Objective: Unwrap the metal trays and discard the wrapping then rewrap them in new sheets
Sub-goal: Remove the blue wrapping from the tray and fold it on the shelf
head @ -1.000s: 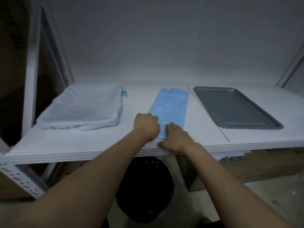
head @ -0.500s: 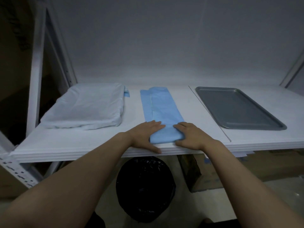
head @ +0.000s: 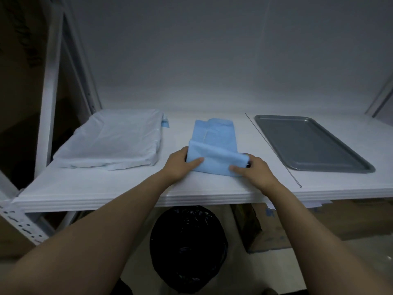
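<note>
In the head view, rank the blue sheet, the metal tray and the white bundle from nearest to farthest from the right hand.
1. blue sheet: mid-shelf, pinched at its near end by the right hand itself.
2. metal tray: unwrapped, on the shelf to that hand's right.
3. white bundle: far left, beyond the left hand.

Matt grey metal tray [head: 308,143]; soft blue cloth-like sheet [head: 214,145]

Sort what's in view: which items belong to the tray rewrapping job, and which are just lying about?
Job:
- blue sheet, gripped at its near edge by left hand and right hand
- bare metal tray
- white wrapped bundle
- black-lined bin, likely for discards

Lying about:
- cardboard boxes under the shelf
</note>
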